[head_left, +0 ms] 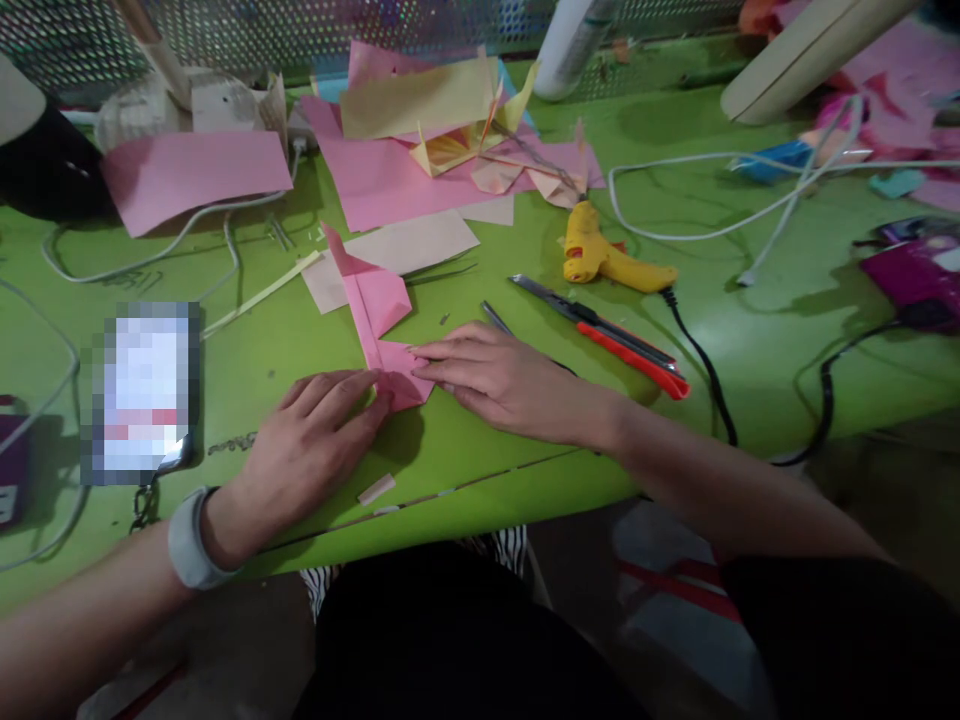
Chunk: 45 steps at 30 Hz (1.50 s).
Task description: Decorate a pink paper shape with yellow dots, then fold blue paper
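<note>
A folded piece of pink paper (380,296) lies on the green table in front of me, with creased flaps and a narrow strip pointing away. My left hand (319,430) grips its near left edge between thumb and fingers. From the other side, the fingertips of my right hand (510,385) are pressed together on the near right flap. Just beyond my right hand, a thin metal tool (496,318) is partly covered by it. An orange box cutter (630,357) lies to the right, its blade end pointing away to the left.
A yellow glue gun (611,255) with a black cord sits behind the cutter. A phone (142,390) lies at the left. Pink and yellow paper sheets (420,100) pile up at the back, near a white bottle (570,45). White cables (675,235) cross the table.
</note>
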Tool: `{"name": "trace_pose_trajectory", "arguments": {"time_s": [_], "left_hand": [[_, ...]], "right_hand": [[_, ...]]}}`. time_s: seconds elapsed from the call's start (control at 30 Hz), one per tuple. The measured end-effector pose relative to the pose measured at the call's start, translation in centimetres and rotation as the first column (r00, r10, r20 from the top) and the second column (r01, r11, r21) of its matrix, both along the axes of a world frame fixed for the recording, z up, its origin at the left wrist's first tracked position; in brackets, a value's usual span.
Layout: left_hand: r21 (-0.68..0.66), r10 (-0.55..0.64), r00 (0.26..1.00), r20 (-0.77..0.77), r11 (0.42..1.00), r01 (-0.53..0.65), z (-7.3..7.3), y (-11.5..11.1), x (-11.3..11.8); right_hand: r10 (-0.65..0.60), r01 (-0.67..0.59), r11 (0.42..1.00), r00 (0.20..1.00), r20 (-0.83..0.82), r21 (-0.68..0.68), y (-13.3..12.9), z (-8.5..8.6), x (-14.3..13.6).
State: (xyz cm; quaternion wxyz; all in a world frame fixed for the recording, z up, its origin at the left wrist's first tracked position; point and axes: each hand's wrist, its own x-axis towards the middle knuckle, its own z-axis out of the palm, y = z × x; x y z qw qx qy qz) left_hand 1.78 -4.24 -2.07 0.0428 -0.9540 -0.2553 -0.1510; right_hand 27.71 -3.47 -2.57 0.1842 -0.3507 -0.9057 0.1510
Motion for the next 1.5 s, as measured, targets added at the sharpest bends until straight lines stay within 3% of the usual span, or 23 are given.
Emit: {"name": "trace_pose_trajectory", "arguments": {"time_s": [0.1, 0.53, 0.77, 0.9, 1.13, 1.5], "left_hand": [[0.066, -0.024, 0.997, -0.068, 0.997, 0.028, 0.2, -0.5, 0.0], [0.024, -0.019, 0.995, -0.099, 0.999, 0.022, -0.2, -0.7, -0.1], [-0.071, -0.053, 0.995, -0.082, 0.996, 0.047, 0.2, -0.7, 0.4], [-0.055, -0.073, 0.994, -0.079, 0.996, 0.068, 0.4, -0.8, 0.6], [-0.016, -0.039, 0.996, -0.083, 0.999, 0.038, 0.2, -1.0, 0.5], [-0.012, -0.028, 0.996, -0.081, 1.0, 0.027, 0.0, -1.1, 0.4]], "right_hand": [[0.024, -0.026, 0.999, 0.998, 0.058, 0.043, -0.4, 0.0, 0.0], [0.039, -0.059, 0.986, 0.991, 0.129, 0.153, -0.8, -0.2, 0.0], [0.032, -0.031, 0.999, 0.997, 0.073, -0.013, -0.2, 0.3, 0.5], [0.006, -0.004, 0.997, 1.0, 0.03, -0.072, 0.2, 0.7, 0.8], [0.044, -0.052, 0.998, 0.979, 0.199, 0.032, -0.5, 0.7, 0.1], [0.063, -0.087, 0.993, 0.967, 0.247, 0.085, -0.7, 0.7, 0.2]]}}
